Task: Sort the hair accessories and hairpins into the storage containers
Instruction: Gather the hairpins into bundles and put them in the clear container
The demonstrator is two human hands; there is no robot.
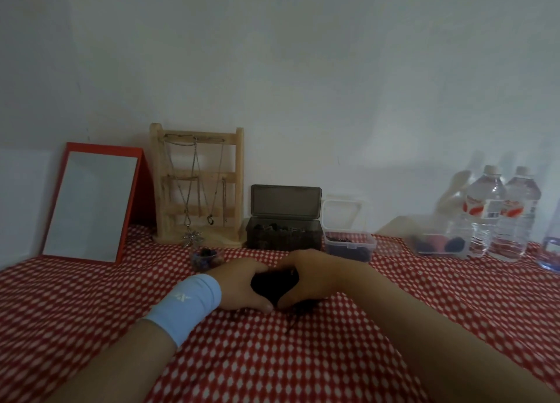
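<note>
A dark pile of hair accessories [271, 286] lies on the red-and-white tablecloth, cupped between both hands. My left hand [239, 284], with a light blue wristband, curls round its left side. My right hand [312, 277] curls round its right side, thumbs nearly touching in front. A few dark hairpins [295, 319] stick out below my right hand. Behind stands an open dark box [283, 231] filled with dark items, next to a small clear box [348, 245] with hairpins inside. A clear container [439, 245] farther right holds pink and dark items.
A red-framed mirror [91, 202] and a wooden jewellery stand [198, 184] with necklaces stand against the wall at left. A small jar [207, 258] sits behind my left hand. Two water bottles [503, 217] stand at right.
</note>
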